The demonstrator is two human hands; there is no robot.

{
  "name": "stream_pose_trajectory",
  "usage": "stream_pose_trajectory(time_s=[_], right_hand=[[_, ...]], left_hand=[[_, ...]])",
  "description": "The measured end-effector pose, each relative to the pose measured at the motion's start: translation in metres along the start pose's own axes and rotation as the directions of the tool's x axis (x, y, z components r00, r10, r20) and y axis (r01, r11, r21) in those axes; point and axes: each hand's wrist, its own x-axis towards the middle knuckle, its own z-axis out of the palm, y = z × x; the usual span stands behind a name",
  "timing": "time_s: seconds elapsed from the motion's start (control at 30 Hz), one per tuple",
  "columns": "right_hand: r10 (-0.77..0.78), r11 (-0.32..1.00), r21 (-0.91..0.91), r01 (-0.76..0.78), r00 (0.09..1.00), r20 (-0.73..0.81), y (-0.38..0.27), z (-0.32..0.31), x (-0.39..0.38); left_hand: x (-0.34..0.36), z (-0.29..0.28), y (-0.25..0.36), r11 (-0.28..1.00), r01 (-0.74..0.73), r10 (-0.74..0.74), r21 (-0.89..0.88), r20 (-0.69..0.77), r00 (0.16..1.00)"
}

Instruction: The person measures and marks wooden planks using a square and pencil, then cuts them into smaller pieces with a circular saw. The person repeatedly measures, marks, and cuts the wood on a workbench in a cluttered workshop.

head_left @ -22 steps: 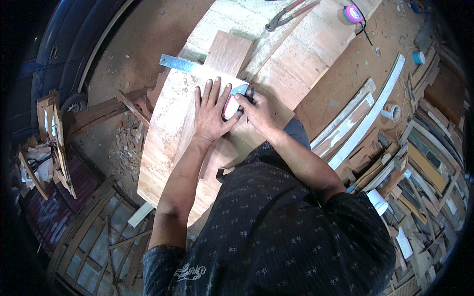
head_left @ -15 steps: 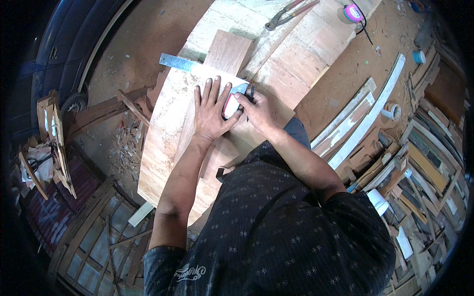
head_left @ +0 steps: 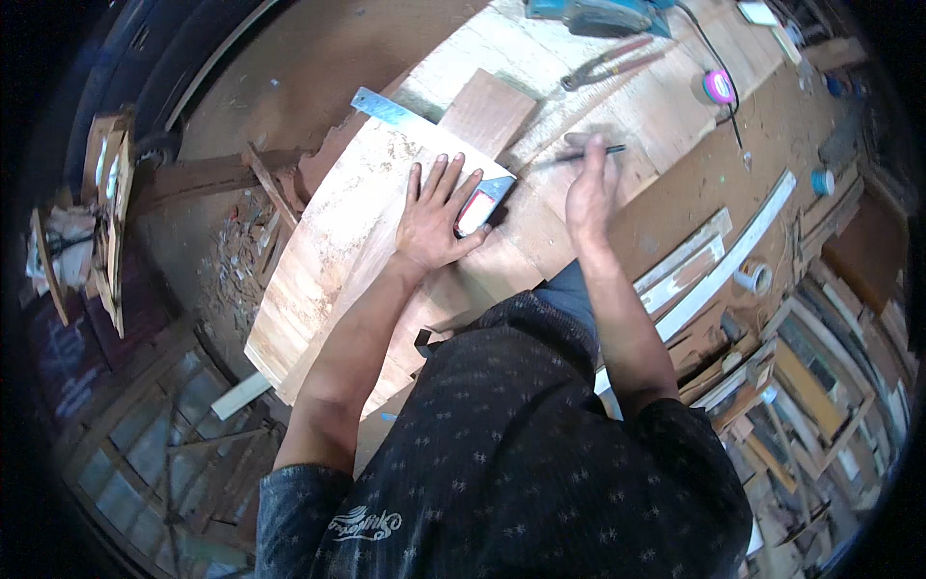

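Note:
My left hand (head_left: 431,224) lies spread, fingers apart, pressing on a square with a steel blade (head_left: 386,108) and a red-and-white handle (head_left: 476,206) on the pale wooden worktop (head_left: 299,299). A short brown board (head_left: 482,104) sticks out past the blade, partly covered by it. Off to the right of the square, my right hand (head_left: 590,193) is raised over the worktop, closed on a dark pencil (head_left: 612,150), its fingertips blurred by motion.
At the worktop's far end are a teal power tool (head_left: 593,14) with a cord, pincers (head_left: 608,64) and a pink tape measure (head_left: 718,86). White curved strips (head_left: 730,259) and piled scrap wood (head_left: 810,376) lie right; broken boards (head_left: 111,212) stand left, near a dark vehicle (head_left: 116,68).
My right hand has left the square and moved up and right with the pencil. The view has shifted, bringing the power tool into sight. My left hand stays on the square.

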Motion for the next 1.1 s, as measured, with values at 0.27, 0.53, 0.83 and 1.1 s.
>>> stream_pose_trajectory(time_s=[0.27, 0.53, 0.83, 1.1], right_hand=[[0.021, 0.879, -0.376, 0.293, 0.764, 0.644, -0.013, 0.097, 0.054], [0.093, 0.790, -0.392, 0.471, 0.541, 0.836, -0.060, 0.031, 0.045], [0.020, 0.642, -0.335, 0.690, 0.421, 0.907, -0.059, 0.075, 0.076], [-0.097, 0.798, -0.261, 0.543, 0.544, 0.834, -0.030, 0.170, 0.095]], left_hand=[[0.001, -0.006, -0.001, 1.000, 0.011, -0.011, 0.014, -0.004, 1.000], [-0.003, -0.004, -0.001, 0.999, 0.025, -0.025, -0.021, 0.000, 1.000], [-0.002, -0.008, -0.001, 0.999, 0.031, -0.031, -0.009, 0.033, 0.999], [0.001, -0.012, -0.001, 1.000, 0.026, -0.025, -0.015, 0.018, 1.000]])
